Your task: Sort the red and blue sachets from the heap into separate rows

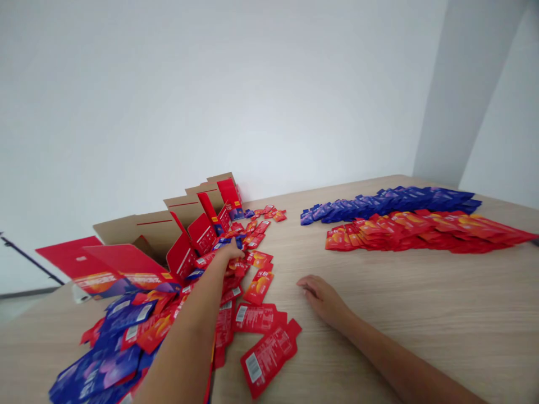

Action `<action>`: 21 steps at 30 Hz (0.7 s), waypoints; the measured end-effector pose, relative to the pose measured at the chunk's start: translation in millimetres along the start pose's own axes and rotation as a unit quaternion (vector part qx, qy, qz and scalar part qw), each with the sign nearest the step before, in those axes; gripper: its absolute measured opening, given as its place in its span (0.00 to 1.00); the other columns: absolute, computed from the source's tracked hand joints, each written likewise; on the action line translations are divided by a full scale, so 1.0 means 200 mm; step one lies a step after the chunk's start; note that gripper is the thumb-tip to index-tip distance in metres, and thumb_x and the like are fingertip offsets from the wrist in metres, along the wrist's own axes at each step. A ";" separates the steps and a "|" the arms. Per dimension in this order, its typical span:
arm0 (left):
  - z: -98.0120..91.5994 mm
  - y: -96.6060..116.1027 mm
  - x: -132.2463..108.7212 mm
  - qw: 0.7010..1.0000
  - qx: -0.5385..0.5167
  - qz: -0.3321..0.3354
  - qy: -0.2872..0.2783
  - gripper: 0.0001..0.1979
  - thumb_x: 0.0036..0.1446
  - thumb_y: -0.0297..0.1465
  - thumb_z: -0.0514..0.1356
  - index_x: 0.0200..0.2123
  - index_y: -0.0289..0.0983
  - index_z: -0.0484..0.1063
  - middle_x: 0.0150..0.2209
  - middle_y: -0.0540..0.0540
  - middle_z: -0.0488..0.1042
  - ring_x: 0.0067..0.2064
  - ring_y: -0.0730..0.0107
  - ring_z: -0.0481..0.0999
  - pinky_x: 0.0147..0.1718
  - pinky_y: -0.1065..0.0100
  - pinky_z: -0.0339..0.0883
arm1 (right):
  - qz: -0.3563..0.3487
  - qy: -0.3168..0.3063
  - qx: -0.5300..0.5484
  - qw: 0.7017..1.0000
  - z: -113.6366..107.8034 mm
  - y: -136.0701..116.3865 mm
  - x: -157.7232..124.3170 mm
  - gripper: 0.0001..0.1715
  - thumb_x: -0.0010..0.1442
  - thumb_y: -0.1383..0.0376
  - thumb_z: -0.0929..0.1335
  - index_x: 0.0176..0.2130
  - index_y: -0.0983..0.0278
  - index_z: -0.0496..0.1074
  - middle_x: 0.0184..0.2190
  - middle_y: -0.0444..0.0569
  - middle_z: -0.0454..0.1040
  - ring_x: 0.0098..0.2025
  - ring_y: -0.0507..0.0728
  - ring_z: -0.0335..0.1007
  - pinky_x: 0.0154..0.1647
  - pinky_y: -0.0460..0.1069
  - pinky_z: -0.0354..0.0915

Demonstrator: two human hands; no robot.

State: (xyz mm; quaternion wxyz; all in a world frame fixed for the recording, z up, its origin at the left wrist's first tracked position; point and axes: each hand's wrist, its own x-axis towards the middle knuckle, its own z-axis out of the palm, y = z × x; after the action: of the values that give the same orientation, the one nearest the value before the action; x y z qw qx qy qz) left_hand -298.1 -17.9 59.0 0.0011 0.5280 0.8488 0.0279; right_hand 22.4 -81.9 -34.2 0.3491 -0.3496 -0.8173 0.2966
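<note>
My left hand (232, 251) reaches into a long heap of red and blue flat pouches at the left. Its fingers are bent down among them, beside a blue pouch (240, 240) and above a red pouch (238, 268). What lies under the fingertips is hidden. My right hand (324, 298) rests on the table, holding nothing visible, its fingers loosely curved with a gap at the thumb. Nearest to it is a red pouch with orange print (259, 287). Two red pouches, one of them with its barcode side up (269, 356), lie closer to me.
Open red cardboard boxes (126, 269) stand in a row behind the heap, flaps raised. At the right, overlapping rows of blue pouches (387, 203) and red pouches (421, 231) lie on the wooden table (404, 292). A white wall (269, 95) rises behind.
</note>
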 end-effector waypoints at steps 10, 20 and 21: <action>-0.02 0.07 0.06 0.987 0.160 0.008 -0.001 0.17 0.48 0.36 0.59 0.42 0.37 0.76 0.46 0.31 0.75 0.51 0.37 0.69 0.51 0.34 0.44 | 0.014 0.010 0.014 1.000 0.00 0.00 0.01 0.17 0.52 0.76 0.60 0.38 0.63 0.72 0.39 0.51 0.75 0.45 0.56 0.69 0.50 0.52 0.64; -0.04 -0.06 -0.06 0.983 0.167 0.074 0.005 0.15 0.53 0.34 0.58 0.41 0.32 0.76 0.43 0.28 0.75 0.50 0.43 0.70 0.52 0.43 0.49 | 0.011 0.010 0.029 0.999 0.01 0.01 0.01 0.15 0.52 0.75 0.61 0.37 0.65 0.73 0.38 0.53 0.75 0.44 0.57 0.69 0.49 0.53 0.63; -0.03 -0.05 -0.05 0.984 0.158 0.078 0.002 0.15 0.54 0.34 0.58 0.41 0.31 0.75 0.43 0.29 0.75 0.49 0.44 0.71 0.50 0.43 0.52 | 0.011 0.013 0.031 0.999 0.01 0.01 0.01 0.16 0.52 0.76 0.61 0.37 0.65 0.73 0.38 0.53 0.75 0.44 0.57 0.69 0.49 0.53 0.63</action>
State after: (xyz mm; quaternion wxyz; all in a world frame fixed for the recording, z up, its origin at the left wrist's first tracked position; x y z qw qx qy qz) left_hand -303.5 -32.5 64.6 -0.0860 0.5862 0.7986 -0.1059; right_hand 19.8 -78.7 -36.7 0.3668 -0.3512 -0.7995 0.3207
